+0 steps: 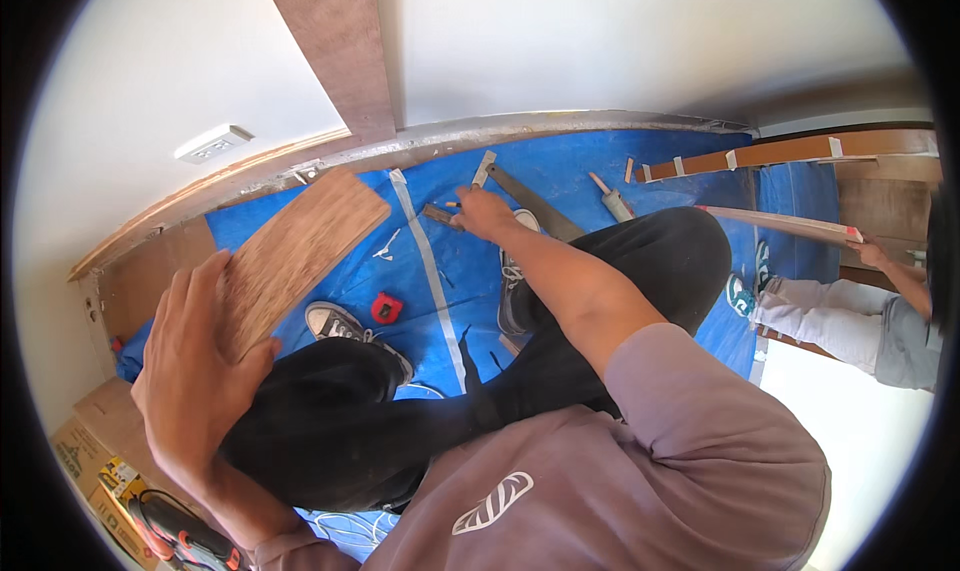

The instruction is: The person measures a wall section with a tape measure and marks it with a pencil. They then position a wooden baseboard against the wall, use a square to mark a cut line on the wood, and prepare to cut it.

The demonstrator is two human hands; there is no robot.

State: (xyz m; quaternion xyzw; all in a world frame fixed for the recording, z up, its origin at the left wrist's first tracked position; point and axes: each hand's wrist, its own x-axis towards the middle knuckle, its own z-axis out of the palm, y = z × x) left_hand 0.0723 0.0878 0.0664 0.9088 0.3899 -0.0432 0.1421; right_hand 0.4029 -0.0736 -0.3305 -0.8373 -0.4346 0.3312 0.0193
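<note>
A short brown wooden board (300,251) is in my left hand (190,361), the thumb on its near edge and the fingers along its left side. My right hand (484,213) reaches down to the blue sheet, its fingers closed around a thin yellowish stick (453,205) that looks like a pencil. Beside those fingertips lies a small wooden block (438,215). Just beyond the hand is an L-shaped tool like a square, with a pale arm (484,169) and a long dark blade (535,203). Between my shoes sits a red tape measure (386,308).
Blue sheeting (460,271) covers the floor up to the wall. A caulking gun (612,201) lies right of my knee. At right another person (850,321) holds a long board (785,223). An orange-black power tool (185,531) stands at lower left, by cardboard boxes (85,456).
</note>
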